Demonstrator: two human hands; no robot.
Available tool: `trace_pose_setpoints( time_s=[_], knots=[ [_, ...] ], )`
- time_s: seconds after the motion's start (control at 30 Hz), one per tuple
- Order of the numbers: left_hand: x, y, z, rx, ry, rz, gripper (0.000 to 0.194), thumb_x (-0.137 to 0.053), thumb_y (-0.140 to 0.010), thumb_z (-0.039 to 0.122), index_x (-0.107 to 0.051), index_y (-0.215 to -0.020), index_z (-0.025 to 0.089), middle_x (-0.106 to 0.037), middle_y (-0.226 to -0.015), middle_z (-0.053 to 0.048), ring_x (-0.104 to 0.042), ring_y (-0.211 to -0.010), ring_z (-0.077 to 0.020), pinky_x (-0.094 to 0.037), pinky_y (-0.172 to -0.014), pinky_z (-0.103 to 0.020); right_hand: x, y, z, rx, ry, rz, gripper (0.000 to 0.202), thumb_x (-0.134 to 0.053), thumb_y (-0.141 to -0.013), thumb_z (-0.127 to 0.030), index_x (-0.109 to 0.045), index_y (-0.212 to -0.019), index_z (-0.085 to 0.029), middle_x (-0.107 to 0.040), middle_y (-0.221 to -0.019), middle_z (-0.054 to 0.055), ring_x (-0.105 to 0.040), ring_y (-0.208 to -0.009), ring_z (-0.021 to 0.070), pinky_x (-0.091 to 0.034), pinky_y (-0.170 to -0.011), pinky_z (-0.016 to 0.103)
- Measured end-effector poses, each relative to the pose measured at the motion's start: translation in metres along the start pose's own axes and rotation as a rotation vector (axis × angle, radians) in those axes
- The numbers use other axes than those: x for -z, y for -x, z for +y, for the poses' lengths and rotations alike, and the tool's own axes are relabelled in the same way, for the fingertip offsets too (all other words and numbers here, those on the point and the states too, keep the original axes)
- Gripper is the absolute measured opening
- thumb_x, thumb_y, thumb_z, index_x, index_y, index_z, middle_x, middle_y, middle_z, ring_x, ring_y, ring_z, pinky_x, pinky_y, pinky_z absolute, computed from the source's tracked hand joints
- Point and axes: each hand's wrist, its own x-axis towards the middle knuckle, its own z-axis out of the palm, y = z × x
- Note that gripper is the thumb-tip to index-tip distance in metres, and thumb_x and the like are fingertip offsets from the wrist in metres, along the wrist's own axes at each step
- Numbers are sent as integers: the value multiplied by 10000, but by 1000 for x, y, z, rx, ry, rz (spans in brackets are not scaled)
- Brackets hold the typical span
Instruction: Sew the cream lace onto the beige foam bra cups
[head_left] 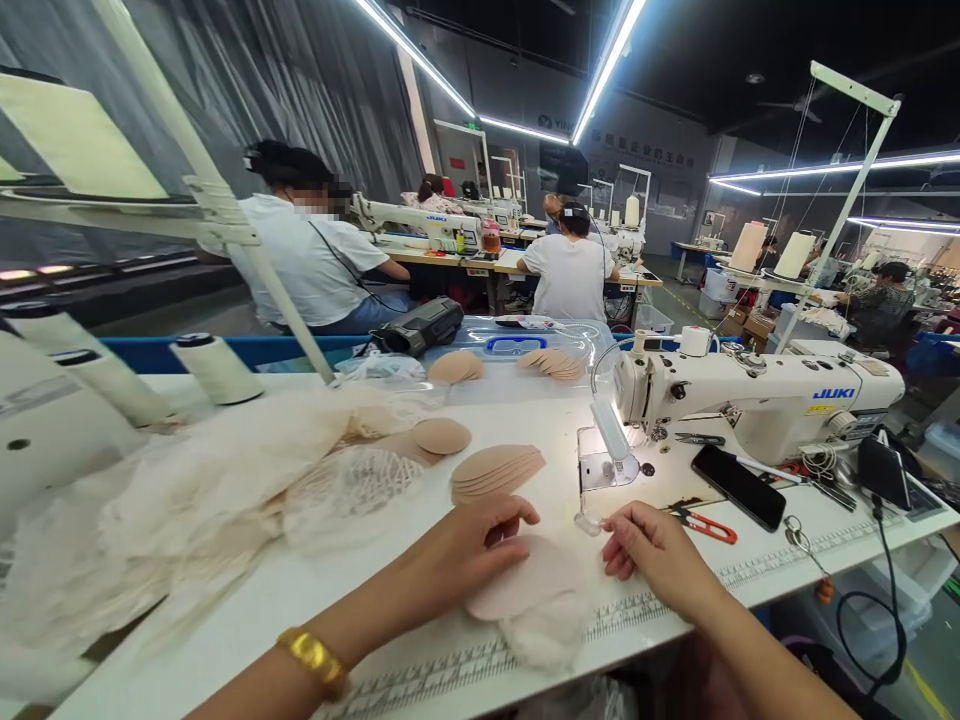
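Note:
A thin pale beige fabric piece (536, 582), shaped like a bra cup, lies near the table's front edge, with a sheer flap hanging from its lower side. Over its upper left edge rests my left hand (476, 545), wearing a gold bracelet, its thumb and curled fingers apart. My right hand (649, 550) is closed in a pinch at a small translucent piece (589, 523), whose kind I cannot make out. Just beyond the hands is a fanned stack of beige cups (497, 472). The lit needle area of a white sewing machine (750, 390) stands right of that stack.
White lace fabric (195, 480) is heaped on the left. Orange-handled thread snips (705, 525), a black phone (739, 485) and keys (796, 533) lie right of my right hand. More beige cups (551, 363) sit on a clear plastic lid. Co-workers sit at machines ahead.

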Motion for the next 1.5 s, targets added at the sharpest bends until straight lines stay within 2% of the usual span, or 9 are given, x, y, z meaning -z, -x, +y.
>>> trace_pose_setpoints(
  time_s=[0.33, 0.5, 0.6, 0.73, 0.87, 1.0, 1.17, 1.33, 1.5],
  knots=[
    [11, 16, 21, 150, 511, -57, 482, -752, -780, 685, -724, -828, 206, -683, -768, -29, -580, -702, -217, -408, -573, -272, -10, 15, -4, -6, -53, -47, 602, -662, -897, -793, -633, -1056, -214, -706, -843, 17, -689, -718, 178, -559, -681, 313],
    [0, 13, 36, 88, 265, -19, 340, -631, -874, 531, -714, -843, 203, -670, -779, -24, -597, -741, -228, -452, -635, -303, -17, 20, -8, 19, 6, -5, 355, -791, -878, -423, -639, -1135, -230, -698, -848, -11, -662, -758, 179, -517, -723, 308],
    [2, 14, 44, -82, 116, 53, 382, -675, -872, 445, -738, -1184, 234, -766, -1182, -93, -688, -1084, -316, -557, -901, -400, -21, 28, -20, 125, 156, -22, 326, -712, -884, -222, -644, -1203, -241, -719, -888, -2, -671, -821, 187, -506, -755, 305],
    [20, 12, 63, -310, 99, -125, 892, -857, -806, 466, -469, -1599, 341, -545, -1626, -101, -502, -1483, -357, -487, -1136, -449, -14, 40, -51, 447, 437, -200, 333, -644, -929, -136, -650, -1238, -262, -751, -949, 8, -697, -834, 179, -535, -793, 291],
    [35, 0, 76, -220, 115, -347, 267, -753, -802, 332, -712, -1051, 247, -742, -1000, 7, -702, -958, -249, -533, -809, -296, -1, 37, -79, 798, 797, -133, 239, -598, -1001, -132, -632, -1217, -231, -763, -966, 40, -692, -819, 191, -517, -747, 286],
    [38, -8, 64, -162, -1, 7, 153, -599, -894, 370, -575, -845, 228, -587, -751, 37, -568, -702, -190, -399, -614, -268, 1, 14, -82, 1070, 973, 199, 180, -533, -1065, -139, -608, -1220, -191, -741, -867, 46, -664, -733, 190, -476, -649, 284],
    [27, -4, 34, -514, -325, 454, 220, -432, -948, 121, -606, -875, 235, -650, -728, 17, -564, -637, -199, -389, -678, -333, -3, -24, -47, 1297, 1089, 247, 223, -486, -1068, -68, -646, -1193, -157, -759, -925, 38, -646, -754, 160, -465, -664, 286],
    [-5, -8, 38, -489, -430, 21, 200, -558, -898, 42, -635, -880, 227, -729, -915, -26, -671, -792, -238, -434, -683, -327, 21, -57, -6, 1305, 1327, -33, 256, -516, -1066, -115, -667, -884, -214, -629, -750, -36, -507, -639, 140, -360, -568, 288],
    [-28, -46, 31, -412, -529, 12, 309, -494, -811, -59, -654, -865, 199, -721, -929, -78, -682, -833, -272, -481, -718, -355, 45, -68, 8, 1249, 1411, -187, 197, -591, -1058, -143, -680, -905, -229, -630, -798, -36, -501, -706, 143, -352, -625, 282]
  ],
)
